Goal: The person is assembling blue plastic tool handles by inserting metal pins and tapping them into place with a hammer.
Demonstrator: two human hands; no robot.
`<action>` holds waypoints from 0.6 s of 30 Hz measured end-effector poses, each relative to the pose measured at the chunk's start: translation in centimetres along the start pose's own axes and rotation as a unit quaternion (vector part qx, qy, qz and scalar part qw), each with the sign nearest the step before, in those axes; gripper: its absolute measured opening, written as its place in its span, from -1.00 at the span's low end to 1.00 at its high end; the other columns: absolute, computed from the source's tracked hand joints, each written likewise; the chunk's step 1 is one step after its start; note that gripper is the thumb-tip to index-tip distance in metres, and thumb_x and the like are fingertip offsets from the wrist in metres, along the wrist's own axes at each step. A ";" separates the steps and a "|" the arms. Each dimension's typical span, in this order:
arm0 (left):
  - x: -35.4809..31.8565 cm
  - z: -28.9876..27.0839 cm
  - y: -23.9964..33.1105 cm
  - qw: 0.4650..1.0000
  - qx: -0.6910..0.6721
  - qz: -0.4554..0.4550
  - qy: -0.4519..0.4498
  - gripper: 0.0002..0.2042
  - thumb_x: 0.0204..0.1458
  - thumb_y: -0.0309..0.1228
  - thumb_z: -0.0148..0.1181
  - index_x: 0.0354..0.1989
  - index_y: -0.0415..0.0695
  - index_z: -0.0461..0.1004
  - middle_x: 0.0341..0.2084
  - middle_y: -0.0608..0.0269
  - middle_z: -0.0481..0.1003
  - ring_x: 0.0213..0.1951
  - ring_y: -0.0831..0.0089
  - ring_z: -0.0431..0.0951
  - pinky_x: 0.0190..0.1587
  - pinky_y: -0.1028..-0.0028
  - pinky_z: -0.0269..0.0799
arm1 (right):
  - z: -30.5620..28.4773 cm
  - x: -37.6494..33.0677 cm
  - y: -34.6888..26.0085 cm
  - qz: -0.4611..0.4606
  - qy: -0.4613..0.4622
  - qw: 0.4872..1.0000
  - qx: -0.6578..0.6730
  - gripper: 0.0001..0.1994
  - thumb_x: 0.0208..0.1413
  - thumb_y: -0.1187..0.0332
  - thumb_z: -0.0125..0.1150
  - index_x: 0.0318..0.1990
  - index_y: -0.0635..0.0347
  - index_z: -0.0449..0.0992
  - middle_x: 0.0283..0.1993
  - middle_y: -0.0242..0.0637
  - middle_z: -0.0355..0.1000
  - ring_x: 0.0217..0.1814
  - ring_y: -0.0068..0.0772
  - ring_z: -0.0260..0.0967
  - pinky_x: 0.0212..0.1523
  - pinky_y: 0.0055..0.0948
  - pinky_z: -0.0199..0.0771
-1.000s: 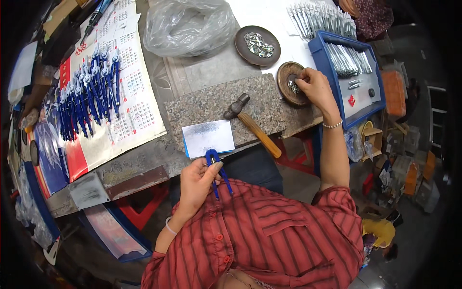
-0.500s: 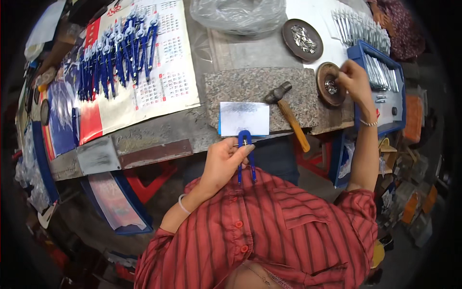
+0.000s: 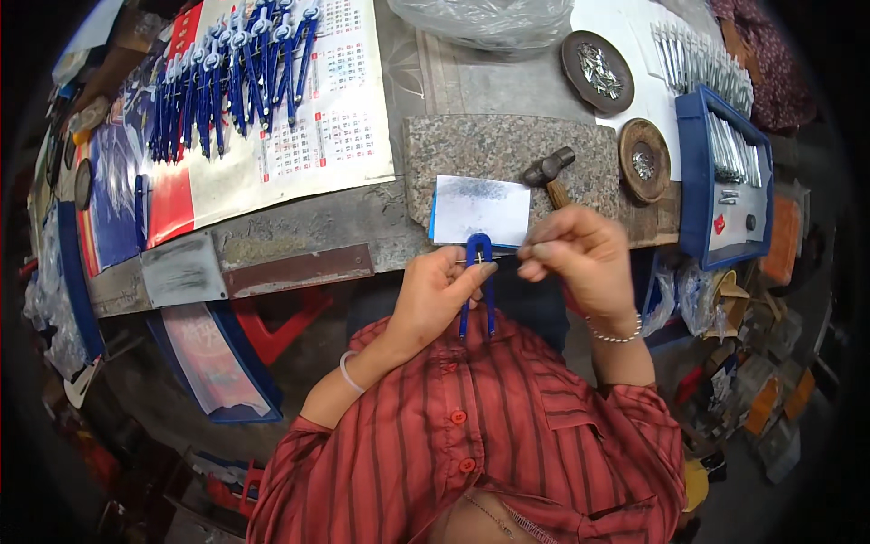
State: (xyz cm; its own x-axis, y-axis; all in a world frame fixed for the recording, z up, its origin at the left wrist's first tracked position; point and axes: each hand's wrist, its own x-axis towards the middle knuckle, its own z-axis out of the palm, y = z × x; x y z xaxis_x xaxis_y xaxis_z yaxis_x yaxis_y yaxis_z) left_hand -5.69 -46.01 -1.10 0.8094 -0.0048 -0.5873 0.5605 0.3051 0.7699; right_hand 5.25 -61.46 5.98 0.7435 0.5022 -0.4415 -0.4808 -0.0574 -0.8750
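Note:
My left hand is closed on a blue drawing compass, its rounded head up and its two legs hanging toward my shirt. A thin metal pin seems to cross its head. Just right of it, my right hand is pinched; whatever lies between its fingertips is too small to make out. Behind the compass, a white card pad with grey smudges rests on a speckled stone slab. A hammer lies on the slab, its wooden handle partly hidden by my right hand.
Right of the slab stand a small brown dish of tiny metal parts and a larger dish of metal pieces. A blue tray holds silver parts. Several blue compasses lie on a calendar sheet. A plastic bag sits behind.
My right hand has come from the small dish back toward the compass, still pinched. The left hand keeps its hold on the compass. The whole view has shifted slightly.

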 end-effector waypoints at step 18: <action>0.2 -0.3 -0.3 0.998 0.052 0.045 0.000 -0.85 0.09 -0.44 0.16 -0.40 -0.31 0.45 -0.64 0.35 0.47 -0.57 0.72 0.43 -0.53 0.66 0.35 | 1.9 2.2 4.7 -0.421 -0.018 0.738 -0.526 -0.79 -0.20 0.58 0.29 -0.34 0.28 0.44 -0.30 -0.16 0.42 -0.39 -0.21 0.44 -0.45 -0.37 0.46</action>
State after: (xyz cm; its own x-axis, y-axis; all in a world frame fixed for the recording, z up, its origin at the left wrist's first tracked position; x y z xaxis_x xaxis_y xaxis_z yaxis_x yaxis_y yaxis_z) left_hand -5.78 -45.86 -1.50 0.8567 0.0187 -0.5154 0.5015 0.2034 0.8409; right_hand 3.78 -59.03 1.29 0.5508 0.7635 0.3372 0.7872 -0.3410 -0.5139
